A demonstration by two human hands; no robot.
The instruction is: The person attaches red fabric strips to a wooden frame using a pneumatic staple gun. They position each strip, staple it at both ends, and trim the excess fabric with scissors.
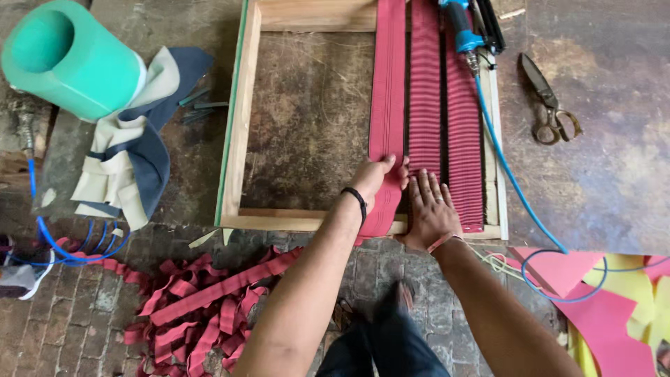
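Note:
A rectangular wooden frame (pixel 241 132) lies flat on a worn tabletop. Three red ribbed webbing straps run across its right side from far rail to near rail. My left hand (pixel 377 176) grips the leftmost strap (pixel 388 91) near the frame's front rail, fingers curled over its edge. My right hand (pixel 429 213) lies flat, fingers spread, pressing on the middle strap (pixel 424 84) at the front rail. The third strap (pixel 464 139) lies to the right. A black band is on my left wrist, an orange one on my right.
A blue pneumatic tool (pixel 462 31) with a blue hose (pixel 509 181) rests at the frame's far right. Metal shears (pixel 548 105) lie right of it. A green foam roll (pixel 70 59) and folded cloth (pixel 129 153) sit left. Loose red webbing (pixel 202 307) is heaped on the brick floor; coloured sheets (pixel 614 314) lie right.

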